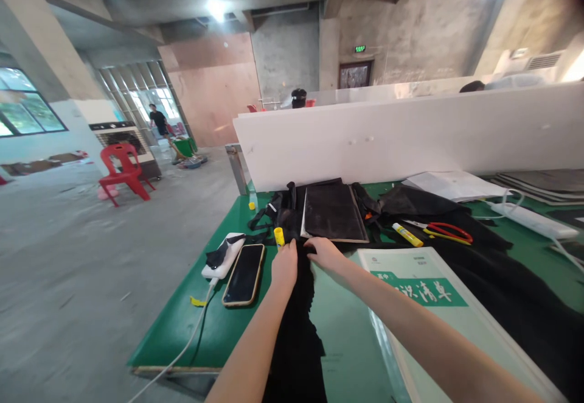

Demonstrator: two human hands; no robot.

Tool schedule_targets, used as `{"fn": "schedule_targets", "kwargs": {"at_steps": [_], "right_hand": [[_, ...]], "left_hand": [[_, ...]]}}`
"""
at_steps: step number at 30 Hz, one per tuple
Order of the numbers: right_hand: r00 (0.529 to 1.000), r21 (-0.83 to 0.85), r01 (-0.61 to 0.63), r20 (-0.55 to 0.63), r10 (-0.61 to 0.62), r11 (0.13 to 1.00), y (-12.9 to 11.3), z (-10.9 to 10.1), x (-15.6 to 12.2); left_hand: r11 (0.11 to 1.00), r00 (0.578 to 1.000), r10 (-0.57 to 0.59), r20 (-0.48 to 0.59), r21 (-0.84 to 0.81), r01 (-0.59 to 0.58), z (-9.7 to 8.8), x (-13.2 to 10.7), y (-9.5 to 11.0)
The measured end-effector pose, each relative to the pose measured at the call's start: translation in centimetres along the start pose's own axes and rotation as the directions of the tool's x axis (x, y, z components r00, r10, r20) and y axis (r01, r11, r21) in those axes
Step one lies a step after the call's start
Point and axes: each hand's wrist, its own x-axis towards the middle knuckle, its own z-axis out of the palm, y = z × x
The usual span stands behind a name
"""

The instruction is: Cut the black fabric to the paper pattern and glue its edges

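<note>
A long strip of black cloth (294, 342) with a ragged edge runs over the green tabletop between my forearms. My left hand (285, 264) is closed, its fingertips pressed together on the far end of the cloth. A yellow tube like a glue stick (279, 236) shows just beyond that hand; whether the hand touches it I cannot tell. Close by on the right, my right hand (325, 255) pinches at the same cloth with bent fingers, partly hidden. Directly beyond both hands lies a black-covered flat board (335, 213) on more black fabric.
A phone (244, 275) and a white power bank (223, 257) with a cable lie left. At right are a green-and-white book (424, 318), a glue stick (407, 235), red-handled scissors (449, 232) and a power strip (533, 219). A white partition (410, 135) stands behind; a person (158, 120) is far off.
</note>
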Motion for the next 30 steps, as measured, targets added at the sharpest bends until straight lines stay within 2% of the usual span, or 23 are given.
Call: {"fn": "schedule_targets", "kwargs": {"at_steps": [5,10,14,18,23,30], "right_hand": [[1.000,-0.018,-0.015,-0.005,0.015,1.000,0.3,-0.4,-0.6],[0.999,0.015,-0.022,-0.031,0.023,1.000,0.2,-0.6,-1.2],[0.998,-0.029,-0.033,-0.045,0.032,0.999,-0.6,0.2,-0.6],[0.995,-0.103,-0.083,-0.066,0.076,0.991,-1.4,1.3,0.4],[0.987,-0.148,-0.144,-0.093,0.131,0.979,-1.7,1.8,0.9],[0.988,-0.156,-0.126,-0.108,0.110,0.980,-0.7,2.6,0.9]], "left_hand": [[0.997,1.000,-0.011,-0.007,-0.071,0.011,0.5,0.3,-0.5],[0.977,0.999,-0.028,-0.041,-0.211,0.019,1.4,0.3,-1.6],[0.941,0.997,-0.068,-0.042,-0.335,0.050,2.3,0.8,-2.5],[0.899,0.995,-0.102,0.003,-0.427,0.093,2.8,1.7,-3.5],[0.870,0.994,-0.102,0.033,-0.481,0.105,3.2,2.2,-4.1],[0.865,0.997,-0.051,0.054,-0.497,0.071,3.4,2.4,-4.5]]}}
